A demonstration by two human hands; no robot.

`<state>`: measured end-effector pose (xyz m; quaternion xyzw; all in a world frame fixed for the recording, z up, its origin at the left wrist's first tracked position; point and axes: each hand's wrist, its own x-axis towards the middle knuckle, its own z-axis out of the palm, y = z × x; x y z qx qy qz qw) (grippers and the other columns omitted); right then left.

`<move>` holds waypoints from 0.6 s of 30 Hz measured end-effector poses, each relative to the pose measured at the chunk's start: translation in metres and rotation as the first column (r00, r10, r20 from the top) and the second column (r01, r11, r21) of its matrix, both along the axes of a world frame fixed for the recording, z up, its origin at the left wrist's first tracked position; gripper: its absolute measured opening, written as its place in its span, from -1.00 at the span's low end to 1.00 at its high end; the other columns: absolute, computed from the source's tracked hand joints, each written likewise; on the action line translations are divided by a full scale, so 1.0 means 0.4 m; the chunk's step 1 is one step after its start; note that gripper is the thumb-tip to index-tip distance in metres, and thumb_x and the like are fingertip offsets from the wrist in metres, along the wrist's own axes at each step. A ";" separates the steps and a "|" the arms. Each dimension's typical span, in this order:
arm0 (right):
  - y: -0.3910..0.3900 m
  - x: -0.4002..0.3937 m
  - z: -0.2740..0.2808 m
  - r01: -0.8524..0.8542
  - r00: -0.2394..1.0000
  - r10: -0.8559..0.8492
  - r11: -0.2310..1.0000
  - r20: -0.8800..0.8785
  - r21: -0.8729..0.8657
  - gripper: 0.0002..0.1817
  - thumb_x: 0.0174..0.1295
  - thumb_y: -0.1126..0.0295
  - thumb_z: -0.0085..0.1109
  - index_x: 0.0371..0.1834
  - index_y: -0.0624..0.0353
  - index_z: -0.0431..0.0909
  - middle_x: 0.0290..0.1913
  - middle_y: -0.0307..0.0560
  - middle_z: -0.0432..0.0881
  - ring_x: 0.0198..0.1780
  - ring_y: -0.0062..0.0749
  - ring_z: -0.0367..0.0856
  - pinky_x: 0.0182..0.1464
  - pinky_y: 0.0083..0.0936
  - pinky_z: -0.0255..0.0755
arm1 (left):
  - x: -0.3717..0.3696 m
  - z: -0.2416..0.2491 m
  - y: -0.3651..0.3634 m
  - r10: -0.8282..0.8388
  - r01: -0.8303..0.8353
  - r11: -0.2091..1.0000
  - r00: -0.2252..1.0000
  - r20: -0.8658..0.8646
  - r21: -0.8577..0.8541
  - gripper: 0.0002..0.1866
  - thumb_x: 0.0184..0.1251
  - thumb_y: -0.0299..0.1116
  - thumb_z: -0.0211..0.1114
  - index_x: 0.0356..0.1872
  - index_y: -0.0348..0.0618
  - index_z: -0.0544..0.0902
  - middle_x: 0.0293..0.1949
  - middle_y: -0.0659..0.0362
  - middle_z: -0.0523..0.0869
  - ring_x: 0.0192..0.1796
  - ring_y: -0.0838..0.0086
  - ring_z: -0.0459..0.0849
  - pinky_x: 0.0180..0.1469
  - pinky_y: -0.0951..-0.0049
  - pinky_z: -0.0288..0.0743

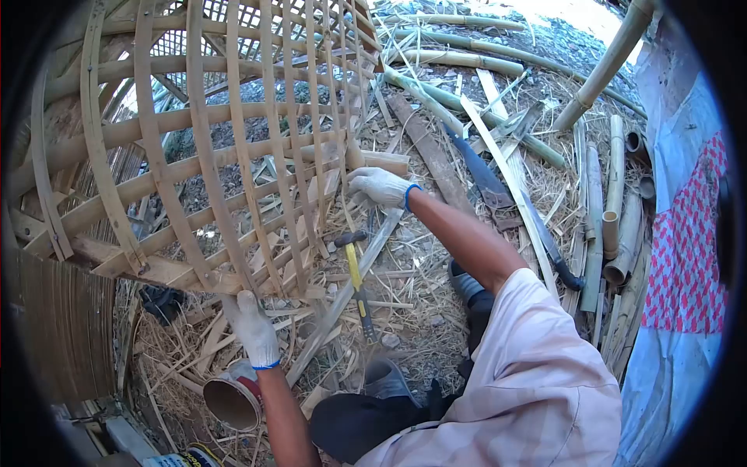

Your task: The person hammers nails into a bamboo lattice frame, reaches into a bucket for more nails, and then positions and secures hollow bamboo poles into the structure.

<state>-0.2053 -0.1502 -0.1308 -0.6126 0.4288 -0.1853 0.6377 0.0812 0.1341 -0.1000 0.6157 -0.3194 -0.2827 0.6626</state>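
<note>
While the gloved left grip (254,331) touches the lower rail (175,274) of the bamboo lattice (198,148), which stands ahead and to its left, the right grip (379,188) bends its fingers beside the lattice's right edge; whether either closes on anything cannot be told. Between the grips, a hammer (355,272) lies amid scattered strips. An open cylinder (233,401) sits just below the left grip; a saw (486,183) and bamboo poles (615,206) lie right of the right one.
</note>
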 end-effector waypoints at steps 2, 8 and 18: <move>0.011 -0.006 -0.047 0.090 0.937 -0.165 0.966 0.309 0.244 -0.52 0.51 0.19 0.05 0.42 0.10 0.49 0.15 -0.18 0.70 -0.10 -0.49 0.72 -0.02 -0.41 0.66 | -0.009 -0.007 -0.019 0.064 -0.066 0.998 0.992 -0.109 -0.015 -0.35 0.64 0.06 0.13 0.47 -0.26 0.33 0.36 0.02 0.48 0.42 0.32 0.43 0.54 0.23 0.19; -0.035 -0.007 -0.260 0.250 0.942 -0.271 0.960 0.198 0.125 -0.54 0.42 0.25 0.08 0.33 0.18 0.57 -0.02 -0.08 0.73 0.01 -0.44 0.72 -0.04 -0.45 0.60 | -0.112 0.080 -0.078 0.505 -0.503 0.863 0.862 0.038 -0.048 -0.27 0.67 0.35 -0.24 0.50 -0.03 0.31 0.36 0.12 0.46 0.41 0.28 0.43 0.53 0.10 0.28; -0.067 0.055 -0.239 0.058 0.889 -0.249 0.895 0.385 0.443 -0.38 0.56 -0.09 0.01 0.42 0.18 0.43 0.22 -0.12 0.67 -0.10 -0.41 0.64 -0.02 -0.38 0.59 | -0.197 0.169 -0.117 0.772 -0.755 0.635 0.630 0.083 -0.165 -0.05 0.58 0.38 -0.10 0.72 -0.07 -0.06 0.72 0.09 -0.05 0.71 0.23 -0.01 0.71 0.20 -0.12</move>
